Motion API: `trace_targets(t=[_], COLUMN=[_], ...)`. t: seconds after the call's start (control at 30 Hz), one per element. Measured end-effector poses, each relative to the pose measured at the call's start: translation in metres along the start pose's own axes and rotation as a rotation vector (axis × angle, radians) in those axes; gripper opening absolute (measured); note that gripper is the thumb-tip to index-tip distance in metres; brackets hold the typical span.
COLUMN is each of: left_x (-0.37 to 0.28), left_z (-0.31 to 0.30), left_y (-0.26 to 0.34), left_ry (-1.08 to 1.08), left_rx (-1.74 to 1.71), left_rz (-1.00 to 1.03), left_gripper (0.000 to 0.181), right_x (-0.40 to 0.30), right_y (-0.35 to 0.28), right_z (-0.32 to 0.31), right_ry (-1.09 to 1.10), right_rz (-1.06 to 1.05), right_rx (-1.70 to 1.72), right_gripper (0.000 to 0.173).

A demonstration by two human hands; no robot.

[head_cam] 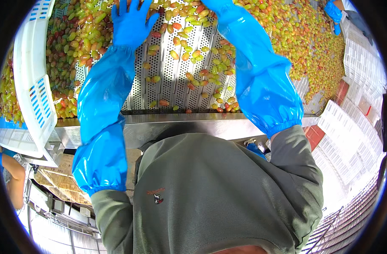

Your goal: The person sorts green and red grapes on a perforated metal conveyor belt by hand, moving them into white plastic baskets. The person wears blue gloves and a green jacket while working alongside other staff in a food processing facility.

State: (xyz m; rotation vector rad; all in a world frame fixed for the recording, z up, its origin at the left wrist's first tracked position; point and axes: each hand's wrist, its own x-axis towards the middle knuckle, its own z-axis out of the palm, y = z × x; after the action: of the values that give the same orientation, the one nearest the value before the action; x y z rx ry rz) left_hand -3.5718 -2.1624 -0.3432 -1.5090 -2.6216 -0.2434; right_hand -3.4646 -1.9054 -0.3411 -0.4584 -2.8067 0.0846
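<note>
Loose oval grapes or similar small fruit (295,38), green to red, lie over a perforated metal surface (168,63). Blue gloves and shiny blue sleeve covers clothe both my arms. My left hand (130,23), at the top left of centre, is spread flat above the surface, fingers apart, with fruit on both sides and nothing seen in its grasp. My right hand (217,3) is cut by the top edge; only the back of the glove near the wrist shows, with its fingers out of view. Fruit lies thick beside both arms and more scattered between them.
A white slotted plastic crate (31,79) stands at the left, with more fruit beyond it. A metal rail (180,122) runs before my body. Stacked white crates (349,136) fill the right side. A co-worker's blue-gloved hand (336,29) is at the upper right; another person's bare arm (15,181) shows lower left.
</note>
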Motion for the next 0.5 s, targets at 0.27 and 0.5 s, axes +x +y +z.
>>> trace_targets(t=[0.27, 0.5], left_x=[-0.158, -0.197], left_z=[-0.096, -0.078], left_y=[-0.023, -0.044], left_ry=[-0.817, -1.170], left_rx=[-0.165, -0.349], left_rz=[0.172, -0.185], left_gripper=[0.046, 0.074], right_x=[-0.301, -0.455], right_y=[0.071, 0.142], right_z=[-0.173, -0.200], right_ry=[-0.491, -1.260], right_rz=[0.398, 1.064], right_rx=[-0.006, 0.238], right_gripper=[0.035, 0.074])
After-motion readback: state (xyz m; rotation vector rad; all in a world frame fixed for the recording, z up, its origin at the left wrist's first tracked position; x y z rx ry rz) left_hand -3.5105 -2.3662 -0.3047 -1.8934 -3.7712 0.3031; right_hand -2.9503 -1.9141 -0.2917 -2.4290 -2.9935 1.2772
